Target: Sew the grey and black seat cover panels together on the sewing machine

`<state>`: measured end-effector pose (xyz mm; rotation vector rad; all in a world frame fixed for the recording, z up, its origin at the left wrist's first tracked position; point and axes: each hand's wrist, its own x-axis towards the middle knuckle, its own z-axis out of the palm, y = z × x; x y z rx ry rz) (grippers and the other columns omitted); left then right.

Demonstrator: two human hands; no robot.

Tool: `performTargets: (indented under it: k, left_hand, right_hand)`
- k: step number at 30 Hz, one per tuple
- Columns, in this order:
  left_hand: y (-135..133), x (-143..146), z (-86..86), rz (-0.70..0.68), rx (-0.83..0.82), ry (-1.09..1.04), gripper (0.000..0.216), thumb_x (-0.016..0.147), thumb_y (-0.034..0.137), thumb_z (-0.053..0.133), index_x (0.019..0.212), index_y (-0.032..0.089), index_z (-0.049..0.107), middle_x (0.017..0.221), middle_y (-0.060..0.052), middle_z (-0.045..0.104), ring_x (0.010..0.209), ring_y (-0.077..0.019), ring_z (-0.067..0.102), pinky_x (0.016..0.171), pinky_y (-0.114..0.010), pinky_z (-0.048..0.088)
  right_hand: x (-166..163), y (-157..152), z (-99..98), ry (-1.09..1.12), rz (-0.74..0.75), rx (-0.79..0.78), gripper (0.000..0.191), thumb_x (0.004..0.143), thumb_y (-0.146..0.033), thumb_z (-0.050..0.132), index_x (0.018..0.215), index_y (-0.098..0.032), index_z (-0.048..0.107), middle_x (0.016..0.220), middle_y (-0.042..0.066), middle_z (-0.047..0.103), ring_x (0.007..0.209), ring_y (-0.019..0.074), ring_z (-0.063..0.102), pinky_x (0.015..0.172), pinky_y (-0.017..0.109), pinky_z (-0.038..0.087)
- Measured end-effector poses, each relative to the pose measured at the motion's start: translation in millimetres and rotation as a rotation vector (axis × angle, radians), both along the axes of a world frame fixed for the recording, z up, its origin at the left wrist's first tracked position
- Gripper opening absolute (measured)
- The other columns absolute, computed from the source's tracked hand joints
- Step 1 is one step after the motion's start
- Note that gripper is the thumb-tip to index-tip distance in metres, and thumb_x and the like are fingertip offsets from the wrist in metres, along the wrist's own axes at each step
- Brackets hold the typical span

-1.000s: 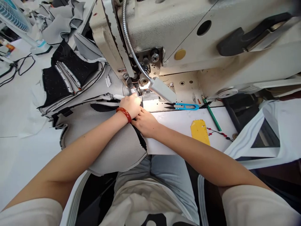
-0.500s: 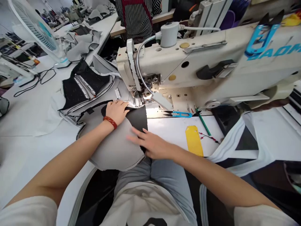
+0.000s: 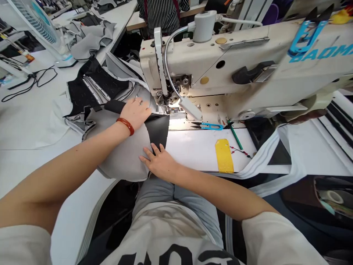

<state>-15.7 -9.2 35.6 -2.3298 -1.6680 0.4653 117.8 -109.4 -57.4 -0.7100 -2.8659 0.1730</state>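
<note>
A grey fabric piece (image 3: pixel 121 154) with black parts lies at the sewing machine (image 3: pixel 176 62), its far edge by the needle area. My left hand (image 3: pixel 135 113), a red-brown bracelet on its wrist, grips this piece close to the presser foot; its fingers curl over the fabric and the tips are partly hidden. Nearer my lap, my right hand (image 3: pixel 161 162) rests flat on the near right part of the same piece, fingers spread. Behind my left hand sits a stack of black and grey sewn pieces (image 3: pixel 93 84).
Blue thread snips (image 3: pixel 211 126) and a green pen-like stick (image 3: pixel 235 136) lie right of the needle, with a yellow tag (image 3: pixel 224 156) nearer me. White strapping (image 3: pixel 259 156) hangs over the table edge. A fan (image 3: pixel 41 29) stands far left; a person in striped clothing (image 3: pixel 161 18) is behind.
My right hand has moved left and settled flat on the fabric. My left hand has lifted the fabric's black edge into a fold. The view has tilted slightly downward.
</note>
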Motion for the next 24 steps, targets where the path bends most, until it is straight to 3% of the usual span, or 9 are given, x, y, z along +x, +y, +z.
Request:
performTargets:
  k: [4,7,10,12,16,18,22,24]
  left_hand:
    - [-20.5,24.3,-28.4,-0.088,-0.049,-0.095,0.039,0.093,0.009,0.026,0.104,0.023,0.062,0.095,-0.010,0.068,0.095,-0.0263,0.064,0.088,-0.042,0.043]
    - [-37.6,24.4,-55.1,-0.014,-0.107,-0.188,0.032,0.088,0.011,0.039,0.111,0.017,0.059,0.094,-0.010,0.070,0.090,-0.0257,0.066,0.081,-0.038,0.046]
    - [-33.6,9.1,-70.8,0.199,-0.086,-0.291,0.052,0.087,0.028,0.051,0.137,0.017,0.045,0.092,-0.010,0.071,0.084,-0.0286,0.067,0.075,-0.038,0.047]
    - [-22.8,0.5,-76.2,0.243,-0.046,-0.310,0.058,0.089,0.032,0.050,0.145,0.021,0.040,0.094,-0.010,0.071,0.085,-0.0301,0.067,0.075,-0.040,0.047]
    - [-7.4,-4.2,-84.5,0.025,0.176,-0.277,0.042,0.093,0.016,0.040,0.128,0.026,0.060,0.117,-0.013,0.066,0.111,-0.0304,0.058,0.089,-0.044,0.042]
    - [-5.1,-2.3,-87.0,-0.035,0.242,-0.269,0.038,0.094,0.014,0.037,0.117,0.024,0.065,0.121,-0.012,0.064,0.113,-0.0296,0.056,0.089,-0.043,0.040]
    - [-1.2,4.4,-86.2,-0.058,0.138,-0.238,0.042,0.094,0.008,0.028,0.091,0.017,0.068,0.091,-0.014,0.065,0.084,-0.0248,0.061,0.076,-0.039,0.041]
    - [1.4,7.4,-85.5,-0.096,0.091,-0.238,0.042,0.093,0.007,0.028,0.085,0.016,0.068,0.083,-0.014,0.063,0.082,-0.0248,0.060,0.076,-0.038,0.041]
  right_hand:
    - [-21.7,0.1,0.6,0.002,0.003,-0.004,0.037,0.096,-0.013,0.041,0.124,-0.009,0.064,0.123,0.025,0.064,0.109,0.0364,0.064,0.082,0.057,0.053]
    - [-21.5,1.5,-9.0,0.055,0.056,0.035,0.034,0.095,-0.011,0.039,0.115,-0.005,0.066,0.102,0.022,0.071,0.095,0.0318,0.068,0.083,0.053,0.052]
    - [-8.6,11.4,-18.8,0.156,0.075,0.074,0.039,0.097,-0.015,0.039,0.130,-0.003,0.057,0.119,0.022,0.066,0.107,0.0290,0.064,0.095,0.048,0.050]
    - [-0.7,21.5,-21.1,0.167,0.094,0.070,0.040,0.097,-0.017,0.041,0.132,-0.001,0.054,0.128,0.023,0.062,0.117,0.0292,0.061,0.100,0.046,0.049]
    - [3.2,34.7,-17.8,0.119,0.118,0.092,0.039,0.097,-0.013,0.037,0.127,0.002,0.058,0.126,0.025,0.064,0.119,0.0338,0.061,0.095,0.051,0.052]
    - [3.3,35.4,-16.3,0.112,0.141,0.111,0.039,0.097,-0.012,0.036,0.125,0.005,0.058,0.125,0.029,0.062,0.118,0.0356,0.061,0.093,0.054,0.052]
    - [10.5,33.6,-19.8,0.126,0.185,0.134,0.039,0.096,-0.013,0.039,0.122,0.009,0.059,0.125,0.035,0.059,0.117,0.0378,0.062,0.087,0.056,0.054]
    - [15.6,33.0,-24.3,0.161,0.193,0.152,0.039,0.096,-0.013,0.039,0.120,0.008,0.060,0.124,0.034,0.061,0.115,0.0377,0.064,0.086,0.054,0.055]
